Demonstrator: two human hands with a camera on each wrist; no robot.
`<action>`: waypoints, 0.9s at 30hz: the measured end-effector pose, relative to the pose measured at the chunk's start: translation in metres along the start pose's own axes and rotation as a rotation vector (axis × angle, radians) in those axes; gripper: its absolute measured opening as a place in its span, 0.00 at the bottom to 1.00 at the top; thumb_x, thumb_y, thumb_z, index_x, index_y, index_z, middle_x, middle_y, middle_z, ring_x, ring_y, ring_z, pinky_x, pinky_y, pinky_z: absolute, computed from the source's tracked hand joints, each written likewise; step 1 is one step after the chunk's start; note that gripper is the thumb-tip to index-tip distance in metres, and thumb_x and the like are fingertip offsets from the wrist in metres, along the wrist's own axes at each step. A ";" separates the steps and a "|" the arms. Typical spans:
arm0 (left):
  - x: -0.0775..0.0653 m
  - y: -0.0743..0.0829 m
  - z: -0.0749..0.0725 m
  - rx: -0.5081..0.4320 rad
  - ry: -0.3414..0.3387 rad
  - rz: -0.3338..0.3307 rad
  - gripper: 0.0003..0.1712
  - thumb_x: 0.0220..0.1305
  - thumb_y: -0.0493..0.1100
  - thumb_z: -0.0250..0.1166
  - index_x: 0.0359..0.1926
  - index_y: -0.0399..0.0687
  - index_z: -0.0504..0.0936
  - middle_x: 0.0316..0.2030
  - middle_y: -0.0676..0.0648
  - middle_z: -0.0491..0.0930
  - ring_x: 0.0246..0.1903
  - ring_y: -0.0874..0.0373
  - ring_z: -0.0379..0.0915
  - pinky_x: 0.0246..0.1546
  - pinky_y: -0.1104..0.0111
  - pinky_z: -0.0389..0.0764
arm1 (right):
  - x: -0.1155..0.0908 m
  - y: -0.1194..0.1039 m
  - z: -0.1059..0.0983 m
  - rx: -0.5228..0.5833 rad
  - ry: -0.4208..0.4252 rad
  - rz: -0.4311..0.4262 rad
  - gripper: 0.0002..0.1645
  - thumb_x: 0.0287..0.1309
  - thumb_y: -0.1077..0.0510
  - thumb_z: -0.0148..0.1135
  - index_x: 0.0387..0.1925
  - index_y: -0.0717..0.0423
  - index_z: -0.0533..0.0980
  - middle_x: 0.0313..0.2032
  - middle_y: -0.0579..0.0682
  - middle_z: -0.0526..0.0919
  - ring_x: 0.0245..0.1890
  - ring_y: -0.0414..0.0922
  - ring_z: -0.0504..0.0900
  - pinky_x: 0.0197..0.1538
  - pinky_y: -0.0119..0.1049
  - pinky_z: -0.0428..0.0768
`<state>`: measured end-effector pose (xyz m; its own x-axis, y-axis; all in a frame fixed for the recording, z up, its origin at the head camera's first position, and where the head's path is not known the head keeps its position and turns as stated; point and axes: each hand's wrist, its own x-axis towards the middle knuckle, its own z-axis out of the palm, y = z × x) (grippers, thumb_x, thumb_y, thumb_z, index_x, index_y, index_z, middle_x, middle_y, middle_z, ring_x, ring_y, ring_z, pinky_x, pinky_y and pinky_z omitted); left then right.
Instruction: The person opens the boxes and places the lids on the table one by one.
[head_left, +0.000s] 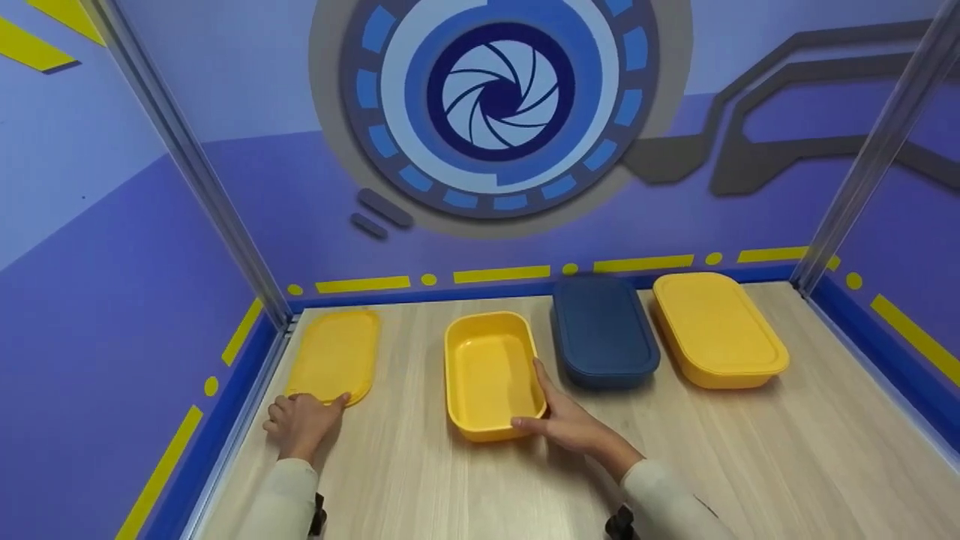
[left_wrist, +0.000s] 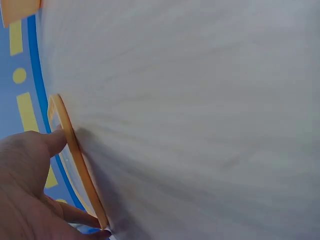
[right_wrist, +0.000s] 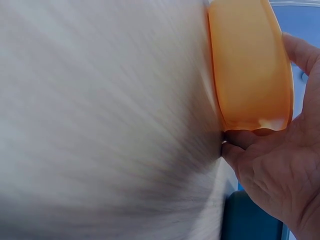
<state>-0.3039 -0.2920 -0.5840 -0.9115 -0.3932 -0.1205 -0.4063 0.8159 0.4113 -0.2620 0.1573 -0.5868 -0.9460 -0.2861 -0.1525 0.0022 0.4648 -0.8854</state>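
A yellow lid (head_left: 336,352) lies flat at the left of the table. My left hand (head_left: 304,421) holds it at its near end, the thumb at the right corner and the fingers toward the left corner. In the left wrist view the lid's rim (left_wrist: 82,165) runs between thumb and fingers. Right of the lid stands an uncovered yellow food container (head_left: 491,371), with nothing inside. My right hand (head_left: 570,421) grips its near right corner, thumb at the near rim and fingers along the right side. The right wrist view shows the container's outer wall (right_wrist: 250,65) against the hand.
Beside the right hand is a dark blue container (head_left: 604,330) with its lid on. Farther right stands a second yellow container (head_left: 720,326), also lidded. Purple panels with metal corner posts enclose the wooden table (head_left: 409,465) at the back and both sides.
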 end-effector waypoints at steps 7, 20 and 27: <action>0.021 -0.008 -0.010 -0.048 -0.014 -0.055 0.49 0.68 0.65 0.68 0.61 0.18 0.71 0.62 0.19 0.66 0.62 0.25 0.56 0.64 0.34 0.56 | 0.001 0.001 0.001 -0.020 0.005 0.011 0.74 0.59 0.31 0.74 0.88 0.38 0.34 0.88 0.51 0.41 0.88 0.55 0.47 0.85 0.67 0.47; 0.022 -0.016 -0.008 -0.086 0.080 -0.056 0.37 0.77 0.56 0.62 0.60 0.19 0.73 0.61 0.20 0.69 0.63 0.25 0.60 0.65 0.34 0.57 | 0.000 0.001 0.000 -0.032 0.000 0.018 0.74 0.57 0.28 0.74 0.88 0.37 0.35 0.88 0.52 0.45 0.87 0.55 0.51 0.84 0.67 0.50; 0.006 0.007 -0.001 -0.062 0.150 0.034 0.45 0.75 0.52 0.63 0.75 0.20 0.60 0.70 0.13 0.56 0.71 0.18 0.51 0.69 0.31 0.51 | 0.000 0.000 -0.003 -0.029 0.006 0.032 0.74 0.56 0.29 0.75 0.88 0.37 0.37 0.88 0.51 0.43 0.88 0.56 0.49 0.84 0.67 0.49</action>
<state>-0.3119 -0.2894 -0.5807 -0.9030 -0.4287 0.0289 -0.3666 0.8037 0.4686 -0.2627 0.1603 -0.5855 -0.9475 -0.2659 -0.1774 0.0227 0.4978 -0.8670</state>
